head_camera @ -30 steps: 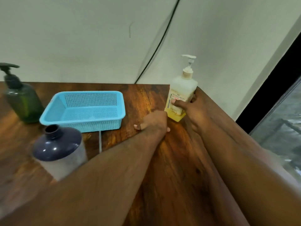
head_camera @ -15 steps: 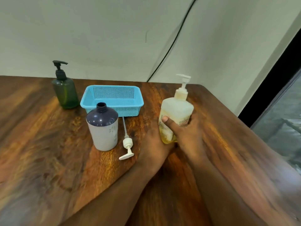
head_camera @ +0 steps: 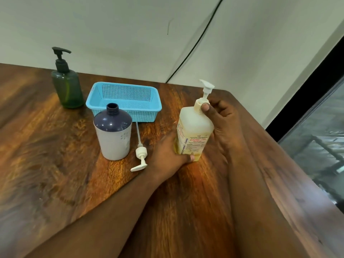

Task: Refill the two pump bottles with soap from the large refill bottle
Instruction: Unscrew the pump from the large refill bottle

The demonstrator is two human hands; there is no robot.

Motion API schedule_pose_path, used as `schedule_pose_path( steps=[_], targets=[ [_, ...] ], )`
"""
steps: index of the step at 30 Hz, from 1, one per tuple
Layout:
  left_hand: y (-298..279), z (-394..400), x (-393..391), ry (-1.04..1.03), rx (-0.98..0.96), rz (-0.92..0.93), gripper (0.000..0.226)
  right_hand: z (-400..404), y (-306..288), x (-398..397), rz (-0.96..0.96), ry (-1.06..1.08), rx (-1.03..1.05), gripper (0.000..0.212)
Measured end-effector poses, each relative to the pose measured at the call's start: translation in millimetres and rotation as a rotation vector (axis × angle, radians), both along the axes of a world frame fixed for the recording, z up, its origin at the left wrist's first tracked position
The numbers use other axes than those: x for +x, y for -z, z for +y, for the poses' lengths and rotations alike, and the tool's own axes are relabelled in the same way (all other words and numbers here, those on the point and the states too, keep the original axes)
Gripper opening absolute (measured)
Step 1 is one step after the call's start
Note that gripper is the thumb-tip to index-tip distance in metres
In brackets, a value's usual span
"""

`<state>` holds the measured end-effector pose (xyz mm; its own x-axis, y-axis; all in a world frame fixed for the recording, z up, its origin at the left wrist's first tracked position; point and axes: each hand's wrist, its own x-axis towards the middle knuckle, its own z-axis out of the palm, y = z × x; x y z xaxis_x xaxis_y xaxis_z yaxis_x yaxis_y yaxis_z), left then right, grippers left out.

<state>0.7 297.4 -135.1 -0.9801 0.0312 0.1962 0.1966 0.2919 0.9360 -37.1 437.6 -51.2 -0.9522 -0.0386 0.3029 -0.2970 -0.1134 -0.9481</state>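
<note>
A translucent yellowish pump bottle (head_camera: 193,131) with a white pump head stands right of centre on the wooden table (head_camera: 46,164). My left hand (head_camera: 167,155) grips its base. My right hand (head_camera: 221,123) holds its upper part, thumb on the collar under the pump. To the left stands a white bottle with a dark top (head_camera: 112,135), its neck open. Its white pump (head_camera: 140,153) lies on the table beside it. A green pump bottle (head_camera: 67,86) with a black pump stands at the back left.
A blue plastic basket (head_camera: 119,88) sits behind the open bottle. A black cable (head_camera: 195,43) runs down the wall. The table's right edge (head_camera: 279,146) borders a dark frame and glass.
The yellowish bottle has come from the far right corner toward the table's middle. My right hand has slid up from its body to the collar, and my left hand now grips its base.
</note>
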Motion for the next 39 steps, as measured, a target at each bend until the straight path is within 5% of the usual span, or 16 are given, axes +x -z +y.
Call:
schedule_pose_path(
  steps=[5, 20, 27, 34, 39],
  targets=[
    [-5, -1, 2, -0.068, 0.139, 0.097, 0.100, -4, 12, -1, 0.051, 0.003, 0.012, 0.029],
    [-2, -4, -3, -0.001, 0.145, 0.075, 0.090, -10, 20, 0, 0.100, 0.019, 0.110, 0.027],
    [0, -1, 1, -0.012, 0.158, 0.085, 0.078, -12, 24, 7, 0.148, 0.050, -0.031, 0.039],
    [1, 1, 4, -0.003, 0.203, 0.064, 0.068, -11, 20, 8, 0.170, 0.119, 0.042, 0.013],
    [1, 2, 4, 0.015, 0.206, 0.071, 0.070, -12, 23, 9, 0.163, 0.108, 0.095, 0.024]
  ],
)
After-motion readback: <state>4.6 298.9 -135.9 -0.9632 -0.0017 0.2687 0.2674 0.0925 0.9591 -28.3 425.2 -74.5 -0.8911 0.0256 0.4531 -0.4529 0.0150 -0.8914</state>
